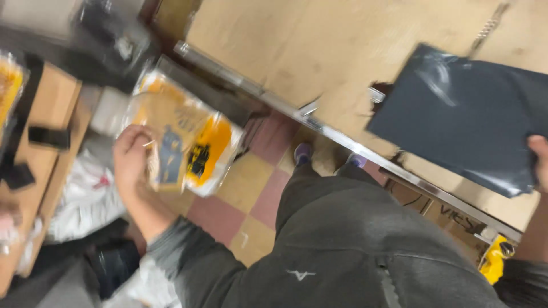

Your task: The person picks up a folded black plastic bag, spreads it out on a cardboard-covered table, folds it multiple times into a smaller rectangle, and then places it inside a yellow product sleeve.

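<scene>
Meanwhile, yellow packet (177, 137), grey mailer (462, 114).

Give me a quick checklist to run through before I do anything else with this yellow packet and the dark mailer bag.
1. Left hand grips the yellow packet: ok.
2. Right hand holds the dark mailer bag by its edge: ok.
3. Bag lying on the wooden table: ok.
4. Bag mouth open: cannot tell.
5. Packet sealed and intact: cannot tell, picture blurred.
6. Floor by the shoes free of clutter: ok.
</scene>
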